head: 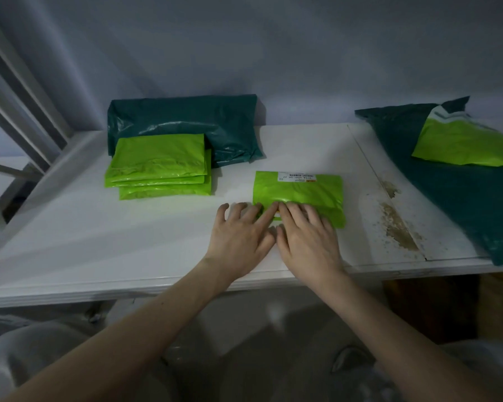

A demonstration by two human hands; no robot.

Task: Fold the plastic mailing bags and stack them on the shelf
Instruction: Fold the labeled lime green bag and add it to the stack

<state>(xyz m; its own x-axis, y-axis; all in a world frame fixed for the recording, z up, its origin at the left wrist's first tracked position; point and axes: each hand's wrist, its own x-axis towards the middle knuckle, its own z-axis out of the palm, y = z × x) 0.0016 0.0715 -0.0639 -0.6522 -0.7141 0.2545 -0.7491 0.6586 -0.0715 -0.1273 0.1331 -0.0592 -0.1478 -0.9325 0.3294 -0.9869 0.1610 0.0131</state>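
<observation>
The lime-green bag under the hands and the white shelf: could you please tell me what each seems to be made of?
The lime-green bag looks like thin glossy plastic film: it creases softly and catches highlights, with a paper-like printed label stuck on. The white shelf seems a hard, smooth painted or laminated board, its coating flaked to brown patches at the right.

Dim pale wall [302, 53], white frame [18, 82]

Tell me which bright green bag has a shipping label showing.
The folded green bag under both hands; a white label sits on its far edge. The stacked ones show none.
</observation>
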